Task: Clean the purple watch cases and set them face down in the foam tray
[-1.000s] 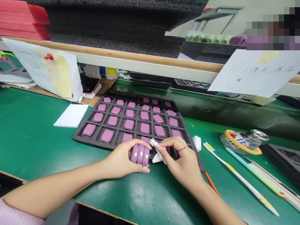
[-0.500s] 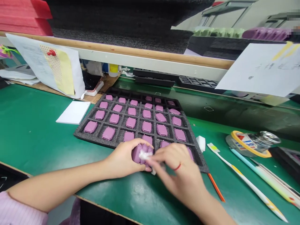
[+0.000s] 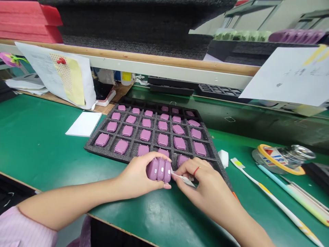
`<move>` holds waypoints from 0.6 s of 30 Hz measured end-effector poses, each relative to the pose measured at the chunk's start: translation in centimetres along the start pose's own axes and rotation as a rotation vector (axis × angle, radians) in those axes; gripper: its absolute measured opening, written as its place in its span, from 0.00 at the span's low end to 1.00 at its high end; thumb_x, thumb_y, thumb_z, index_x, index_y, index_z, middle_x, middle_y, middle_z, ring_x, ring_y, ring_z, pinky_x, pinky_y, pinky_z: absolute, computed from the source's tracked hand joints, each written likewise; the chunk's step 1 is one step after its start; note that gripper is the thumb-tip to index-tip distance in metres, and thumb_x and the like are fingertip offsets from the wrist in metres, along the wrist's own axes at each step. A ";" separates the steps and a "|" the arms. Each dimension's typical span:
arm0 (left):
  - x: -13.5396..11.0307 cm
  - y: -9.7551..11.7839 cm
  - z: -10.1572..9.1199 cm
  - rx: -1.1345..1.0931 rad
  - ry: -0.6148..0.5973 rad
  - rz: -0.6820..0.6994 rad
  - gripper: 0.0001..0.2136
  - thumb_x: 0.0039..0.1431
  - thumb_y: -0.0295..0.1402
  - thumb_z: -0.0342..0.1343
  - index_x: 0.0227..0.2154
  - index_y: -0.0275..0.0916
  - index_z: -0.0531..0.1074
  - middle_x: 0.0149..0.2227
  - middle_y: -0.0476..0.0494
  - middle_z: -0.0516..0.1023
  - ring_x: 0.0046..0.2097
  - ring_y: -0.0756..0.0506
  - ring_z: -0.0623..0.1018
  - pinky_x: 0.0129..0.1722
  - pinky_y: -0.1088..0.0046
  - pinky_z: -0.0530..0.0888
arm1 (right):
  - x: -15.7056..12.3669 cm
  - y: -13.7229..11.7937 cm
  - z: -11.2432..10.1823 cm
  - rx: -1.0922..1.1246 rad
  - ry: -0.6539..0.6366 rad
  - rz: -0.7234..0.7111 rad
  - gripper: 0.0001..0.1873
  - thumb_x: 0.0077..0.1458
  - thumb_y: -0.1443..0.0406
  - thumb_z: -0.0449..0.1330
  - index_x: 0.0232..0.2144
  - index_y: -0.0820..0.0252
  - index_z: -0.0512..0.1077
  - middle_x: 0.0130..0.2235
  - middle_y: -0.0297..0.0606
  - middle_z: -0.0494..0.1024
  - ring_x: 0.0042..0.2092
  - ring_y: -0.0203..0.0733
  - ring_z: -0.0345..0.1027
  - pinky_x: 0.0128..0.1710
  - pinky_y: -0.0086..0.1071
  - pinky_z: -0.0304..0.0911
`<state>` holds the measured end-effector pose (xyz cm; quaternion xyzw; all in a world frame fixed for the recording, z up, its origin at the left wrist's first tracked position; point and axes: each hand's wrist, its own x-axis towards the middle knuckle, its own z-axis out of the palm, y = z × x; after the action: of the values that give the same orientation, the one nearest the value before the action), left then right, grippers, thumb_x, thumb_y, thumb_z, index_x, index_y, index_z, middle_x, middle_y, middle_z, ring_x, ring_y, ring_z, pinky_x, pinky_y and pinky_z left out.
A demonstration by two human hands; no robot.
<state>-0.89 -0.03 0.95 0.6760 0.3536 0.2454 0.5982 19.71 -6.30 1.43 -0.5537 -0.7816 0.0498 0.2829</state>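
Note:
My left hand [image 3: 140,175] is closed around three purple plastic casings [image 3: 160,170], stacked side by side with their narrow edges facing me. Small pale marks show on those edges. Just to the right, my right hand [image 3: 199,178] pinches a crumpled white wipe [image 3: 186,179], one end of it close to the rightmost casing; whether they touch I cannot tell. Behind both hands lies a black foam tray [image 3: 123,156], its compartments holding many more purple casings [image 3: 121,146]. My right hand hides part of the tray's near right corner.
On the right lie a toothbrush [image 3: 277,202], a blue-yellow pen-like stick [image 3: 288,192] and a glass bottle [image 3: 279,159] with an orange ring. A white block [image 3: 223,158] sits by the tray. White paper [image 3: 84,124] lies left, under a shelf edge [image 3: 164,69].
The wipe has moved off the front edges of the held casings to their right side, with my right hand. The casings' edges now show. The whole view has shifted slightly.

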 end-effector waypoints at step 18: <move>-1.5 1.4 0.0 -0.190 -0.075 0.166 0.26 0.46 0.23 0.70 0.48 0.47 0.73 0.52 0.51 0.77 0.52 0.45 0.78 0.53 0.70 0.73 | 0.3 -2.8 2.7 0.476 0.079 0.005 0.31 0.47 0.72 0.65 0.54 0.52 0.68 0.50 0.39 0.76 0.50 0.44 0.74 0.48 0.33 0.73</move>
<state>-1.61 -1.25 2.43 0.6520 0.2488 0.3011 0.6498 16.00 -6.47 0.38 -0.4750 -0.7346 0.2116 0.4359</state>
